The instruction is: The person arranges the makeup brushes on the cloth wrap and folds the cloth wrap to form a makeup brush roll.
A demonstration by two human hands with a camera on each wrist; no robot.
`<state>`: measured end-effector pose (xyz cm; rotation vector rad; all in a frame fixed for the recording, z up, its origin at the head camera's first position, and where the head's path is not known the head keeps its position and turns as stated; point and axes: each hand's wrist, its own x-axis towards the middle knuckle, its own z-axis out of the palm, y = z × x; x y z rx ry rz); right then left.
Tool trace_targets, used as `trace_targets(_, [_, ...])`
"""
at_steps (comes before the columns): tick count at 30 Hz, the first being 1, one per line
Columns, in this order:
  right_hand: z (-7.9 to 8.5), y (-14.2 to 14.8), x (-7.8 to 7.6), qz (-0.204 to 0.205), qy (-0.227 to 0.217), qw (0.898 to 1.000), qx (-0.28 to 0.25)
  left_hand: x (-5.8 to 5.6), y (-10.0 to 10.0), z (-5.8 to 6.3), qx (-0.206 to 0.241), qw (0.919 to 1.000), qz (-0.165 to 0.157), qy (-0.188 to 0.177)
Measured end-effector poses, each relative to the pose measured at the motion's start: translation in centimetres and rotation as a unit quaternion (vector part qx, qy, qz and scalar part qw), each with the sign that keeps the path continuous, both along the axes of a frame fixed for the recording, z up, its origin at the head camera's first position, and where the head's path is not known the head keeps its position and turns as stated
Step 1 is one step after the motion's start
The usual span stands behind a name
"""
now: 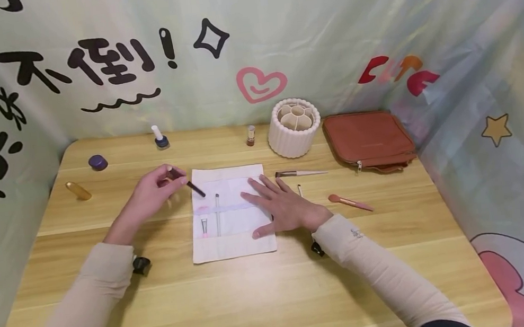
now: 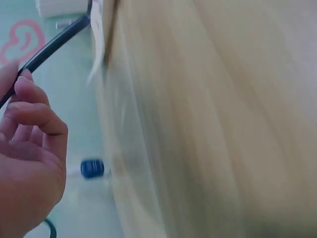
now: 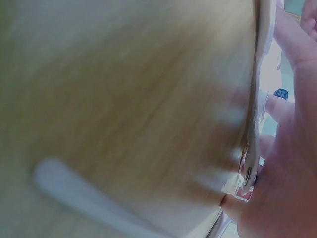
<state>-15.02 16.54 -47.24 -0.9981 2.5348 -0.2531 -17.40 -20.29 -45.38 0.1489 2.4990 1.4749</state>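
My left hand pinches a dark pen-shaped stick between thumb and fingers, its lower end slanting over the left edge of a white cloth brush roll. In the left wrist view the same dark stick shows long and straight. Two slim makeup brushes stand in the roll's pockets: a short one with a flat head and a longer, thin one. My right hand lies spread, palm down, on the roll's right side, covering part of it.
Right of the roll lie a wide flat brush, a small brush and a pink brush. Behind stand a white round holder, a brown zipped bag, small bottles. At left are a purple jar and gold tube.
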Motion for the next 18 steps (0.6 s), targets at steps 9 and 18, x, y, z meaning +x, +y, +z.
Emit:
trace_targets(9, [0.0, 0.1, -0.1, -0.001, -0.003, 1.000, -0.001, -2.7, 4.2, -0.5, 0.033, 0.9993, -0.018, 0.007])
trace_targets(18, [0.1, 0.1, -0.1, -0.002, -0.007, 1.000, 0.001, -4.7, 7.1, -0.7, 0.027, 0.9994, -0.020, -0.012])
